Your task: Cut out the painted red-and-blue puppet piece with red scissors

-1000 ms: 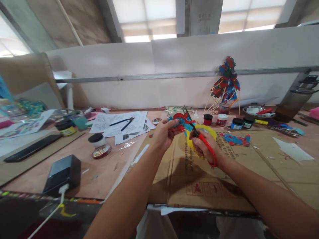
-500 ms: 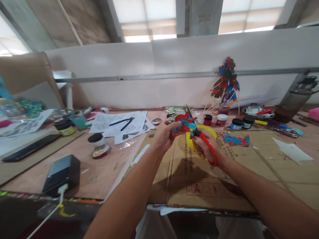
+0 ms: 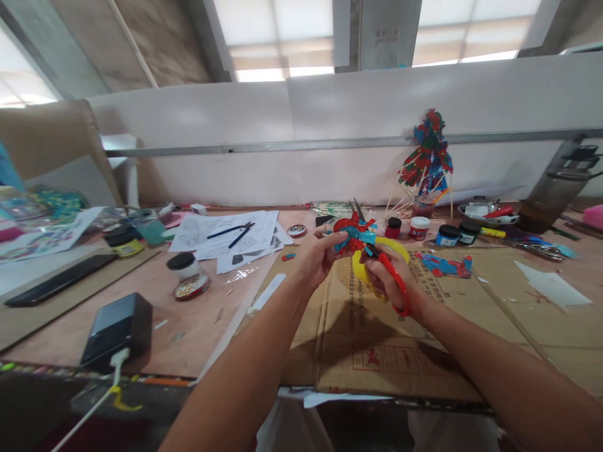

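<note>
Pinched in my left hand (image 3: pixel 318 254) is a red and blue painted cutout (image 3: pixel 351 233) with an irregular outline. My right hand (image 3: pixel 387 279) grips red-handled scissors (image 3: pixel 399 290), their dark blades pointing up and away across the cutout's right side. Part of the blades is hidden behind the cutout. Below both hands, a yellow round object (image 3: pixel 400 251) rests on a flattened cardboard sheet (image 3: pixel 339 351), partly covered by my right hand. Another red and blue cutout (image 3: pixel 445 264) lies on the cardboard to the right.
Several paint jars (image 3: pixel 419 228) line the back, near painted cutouts on sticks (image 3: pixel 428 150). A dark bottle (image 3: pixel 556 188) stands far right. Left of the cardboard are line drawings (image 3: pixel 217 226), a lidded white jar (image 3: pixel 183 266) and a black power bank (image 3: pixel 117 329) with a white cable.
The cutout has turned slightly in my left hand, so its red part shows more. My right hand and the scissors stay in nearly the same place.
</note>
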Available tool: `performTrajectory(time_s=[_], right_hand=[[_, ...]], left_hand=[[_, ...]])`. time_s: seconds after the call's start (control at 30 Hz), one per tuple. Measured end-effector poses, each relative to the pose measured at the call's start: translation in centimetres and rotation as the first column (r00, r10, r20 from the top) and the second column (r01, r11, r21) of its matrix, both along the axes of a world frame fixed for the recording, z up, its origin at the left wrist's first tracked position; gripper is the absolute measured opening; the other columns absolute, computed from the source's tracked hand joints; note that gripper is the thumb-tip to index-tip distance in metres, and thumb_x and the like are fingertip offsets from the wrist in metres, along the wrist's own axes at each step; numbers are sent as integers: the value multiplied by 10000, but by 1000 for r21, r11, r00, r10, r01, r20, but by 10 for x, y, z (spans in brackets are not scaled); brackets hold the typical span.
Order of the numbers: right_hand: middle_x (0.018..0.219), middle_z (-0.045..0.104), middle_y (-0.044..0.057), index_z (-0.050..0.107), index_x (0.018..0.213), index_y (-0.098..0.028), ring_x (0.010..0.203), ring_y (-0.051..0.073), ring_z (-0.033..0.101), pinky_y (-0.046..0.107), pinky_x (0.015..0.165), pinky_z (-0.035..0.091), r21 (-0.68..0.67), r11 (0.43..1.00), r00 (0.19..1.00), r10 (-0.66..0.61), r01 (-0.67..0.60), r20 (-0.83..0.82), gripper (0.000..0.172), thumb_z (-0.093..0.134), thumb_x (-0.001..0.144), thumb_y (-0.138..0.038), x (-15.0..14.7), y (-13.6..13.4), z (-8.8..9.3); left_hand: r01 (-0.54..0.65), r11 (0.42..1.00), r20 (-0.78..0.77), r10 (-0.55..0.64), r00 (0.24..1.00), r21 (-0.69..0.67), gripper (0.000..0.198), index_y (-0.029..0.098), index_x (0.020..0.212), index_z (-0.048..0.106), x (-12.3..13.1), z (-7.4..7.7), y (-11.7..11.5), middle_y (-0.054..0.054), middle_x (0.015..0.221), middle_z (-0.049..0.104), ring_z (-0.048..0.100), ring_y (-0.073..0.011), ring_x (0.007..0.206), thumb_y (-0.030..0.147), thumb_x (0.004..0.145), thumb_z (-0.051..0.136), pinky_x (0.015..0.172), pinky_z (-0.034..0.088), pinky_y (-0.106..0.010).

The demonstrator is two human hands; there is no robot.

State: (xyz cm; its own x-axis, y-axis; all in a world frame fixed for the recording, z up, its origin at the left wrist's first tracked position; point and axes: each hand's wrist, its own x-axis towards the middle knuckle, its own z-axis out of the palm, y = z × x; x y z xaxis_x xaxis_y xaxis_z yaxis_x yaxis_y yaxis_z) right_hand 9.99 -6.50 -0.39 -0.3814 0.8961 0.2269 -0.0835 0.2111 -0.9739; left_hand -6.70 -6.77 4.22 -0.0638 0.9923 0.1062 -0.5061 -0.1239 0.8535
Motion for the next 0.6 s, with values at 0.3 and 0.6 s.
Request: performTrajectory(time_s=[0.3,0.6], right_hand=[[514,418,-86,490,778,-231,409,82,347,213,385,299,63,997,998,-48,45,40,315,688,763,-475,-2,0,8],[498,386,-100,507,792,-226,388,79,319,222,360,285,72,997,999,-39,38,16,284,659,776,-466,-1,-2,10]], left_hand=[[-11,1000,-74,13,997,30,341,188,547,538,3,0,-2,84,452,430,350,-49,403,182,545,879,564,525,-279],[-15,998,-116,22,993,53,354,192,577,526,-1,-5,4,85,469,428,374,-54,414,185,543,879,549,479,-263]])
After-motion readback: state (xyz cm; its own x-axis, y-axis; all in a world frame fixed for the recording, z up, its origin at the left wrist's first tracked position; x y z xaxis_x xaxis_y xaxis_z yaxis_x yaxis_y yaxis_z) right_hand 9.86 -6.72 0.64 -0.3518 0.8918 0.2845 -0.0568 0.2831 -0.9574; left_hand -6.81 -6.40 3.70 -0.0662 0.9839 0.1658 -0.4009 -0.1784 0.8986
